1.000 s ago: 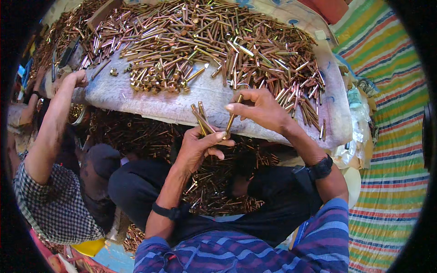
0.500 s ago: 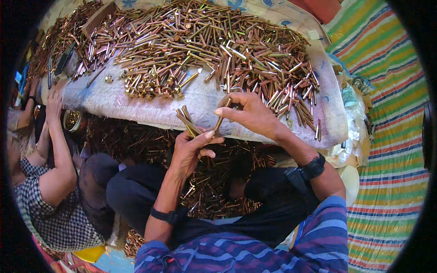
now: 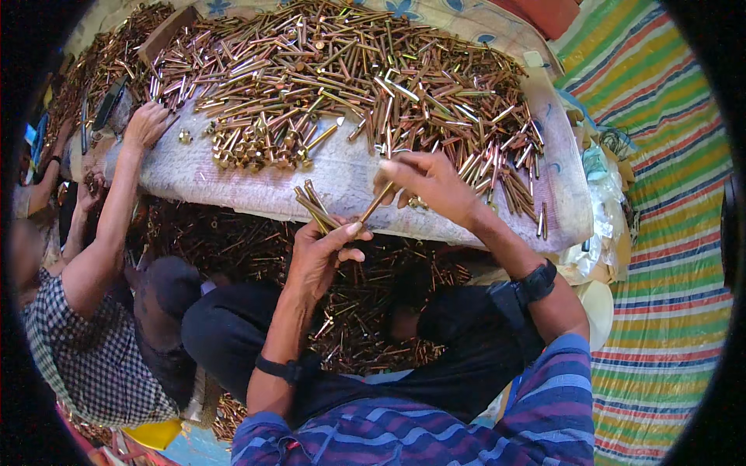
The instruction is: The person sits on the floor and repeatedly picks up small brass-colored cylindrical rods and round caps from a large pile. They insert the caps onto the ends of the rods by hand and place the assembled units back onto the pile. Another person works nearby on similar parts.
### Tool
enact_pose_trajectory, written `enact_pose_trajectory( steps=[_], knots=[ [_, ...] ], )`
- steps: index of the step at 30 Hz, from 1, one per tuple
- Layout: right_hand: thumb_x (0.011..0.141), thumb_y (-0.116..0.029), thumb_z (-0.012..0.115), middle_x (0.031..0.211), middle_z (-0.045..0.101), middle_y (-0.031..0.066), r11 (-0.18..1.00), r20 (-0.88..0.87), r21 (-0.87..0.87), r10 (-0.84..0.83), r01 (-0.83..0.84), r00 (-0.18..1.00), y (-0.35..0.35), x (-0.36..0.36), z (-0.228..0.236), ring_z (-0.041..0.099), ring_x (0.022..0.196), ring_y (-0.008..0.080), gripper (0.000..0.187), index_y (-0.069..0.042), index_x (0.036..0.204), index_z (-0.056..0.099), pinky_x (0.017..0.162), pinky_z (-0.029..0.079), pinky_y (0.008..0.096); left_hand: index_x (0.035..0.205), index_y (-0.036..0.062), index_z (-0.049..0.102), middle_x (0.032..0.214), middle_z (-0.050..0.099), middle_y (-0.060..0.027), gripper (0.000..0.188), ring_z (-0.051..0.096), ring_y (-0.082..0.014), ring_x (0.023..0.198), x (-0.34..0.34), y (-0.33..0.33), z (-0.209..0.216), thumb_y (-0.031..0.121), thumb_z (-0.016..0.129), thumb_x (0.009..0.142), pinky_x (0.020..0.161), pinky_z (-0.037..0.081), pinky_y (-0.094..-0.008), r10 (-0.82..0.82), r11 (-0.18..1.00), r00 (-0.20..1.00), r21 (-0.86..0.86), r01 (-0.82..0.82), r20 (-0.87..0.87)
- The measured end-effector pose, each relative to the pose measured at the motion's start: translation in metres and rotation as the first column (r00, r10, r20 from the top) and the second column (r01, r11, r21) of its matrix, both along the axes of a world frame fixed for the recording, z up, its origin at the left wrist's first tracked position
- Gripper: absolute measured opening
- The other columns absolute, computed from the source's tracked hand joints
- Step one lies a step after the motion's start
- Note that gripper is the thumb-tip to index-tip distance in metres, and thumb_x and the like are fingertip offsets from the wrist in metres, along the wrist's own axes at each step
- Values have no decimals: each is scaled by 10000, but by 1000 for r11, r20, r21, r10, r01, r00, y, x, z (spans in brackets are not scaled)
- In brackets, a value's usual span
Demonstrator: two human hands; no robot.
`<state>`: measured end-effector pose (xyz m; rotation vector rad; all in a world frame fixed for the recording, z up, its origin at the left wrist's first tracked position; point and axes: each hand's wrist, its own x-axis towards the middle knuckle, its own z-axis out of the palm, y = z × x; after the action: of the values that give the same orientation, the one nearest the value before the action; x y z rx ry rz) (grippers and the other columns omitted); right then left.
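In front of the cloth-covered table's near edge, my left hand [image 3: 317, 256] is closed round a few long brass-coloured bolts [image 3: 312, 203], which stick up past its fingers. My right hand [image 3: 427, 182] pinches the upper end of a single long bolt [image 3: 376, 203], held slanting. This bolt's lower end meets the left thumb and fingertip. Beyond my hands a wide heap of similar bolts [image 3: 326, 70] covers much of the table. A smaller cluster with hex heads toward me [image 3: 260, 145] lies left of my right hand.
On the left, a co-worker in a checked shirt [image 3: 101, 365] reaches a hand [image 3: 148, 124] onto the table. More bolts [image 3: 357, 326] lie below the table edge, by my legs. A striped sheet [image 3: 660, 311] spreads at the right, and clear plastic bags [image 3: 602, 202] hang beside the table corner.
The bolt in my right hand has tilted further over, and my left hand has shifted slightly left. The co-worker's hand has moved from the table's edge up toward the bolts.
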<state>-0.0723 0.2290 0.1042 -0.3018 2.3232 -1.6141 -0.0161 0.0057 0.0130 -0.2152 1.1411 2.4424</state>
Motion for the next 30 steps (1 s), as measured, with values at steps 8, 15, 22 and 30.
enact_pose_trajectory(
  steps=[8,15,22,30],
  knots=[
    [960,-346,640,909,734,206,872,-371,397,-131,285,919,26,-22,-18,727,861,305,411,47,1058,705,737,557,442,1004,0,657,1102,699,-175,138,734,-264,934,1,-2,-1,70,733,912,603,638,-296,7,1000,1000,11,-7,-25],
    [924,-338,674,868,697,274,554,-474,735,6,392,880,30,-34,-40,684,853,444,362,11,1011,708,751,517,540,984,-20,672,1180,660,-203,94,733,-276,945,0,-4,-1,30,715,917,621,663,-310,6,999,1000,49,-5,-7],
    [885,-367,689,872,710,259,496,-460,760,-48,421,887,19,-39,-43,696,868,428,398,9,1013,710,765,522,530,987,-19,674,1143,672,-188,89,731,-274,943,1,-6,0,31,710,922,630,665,-312,7,999,1000,38,-7,-16],
    [831,-319,713,924,738,225,674,-346,615,-236,409,908,29,-41,-24,728,850,297,404,40,1014,724,766,554,414,1034,-4,655,1143,689,-176,159,730,-264,950,1,-9,0,72,730,916,633,652,-301,9,1000,1000,4,-9,-11]
  ],
)
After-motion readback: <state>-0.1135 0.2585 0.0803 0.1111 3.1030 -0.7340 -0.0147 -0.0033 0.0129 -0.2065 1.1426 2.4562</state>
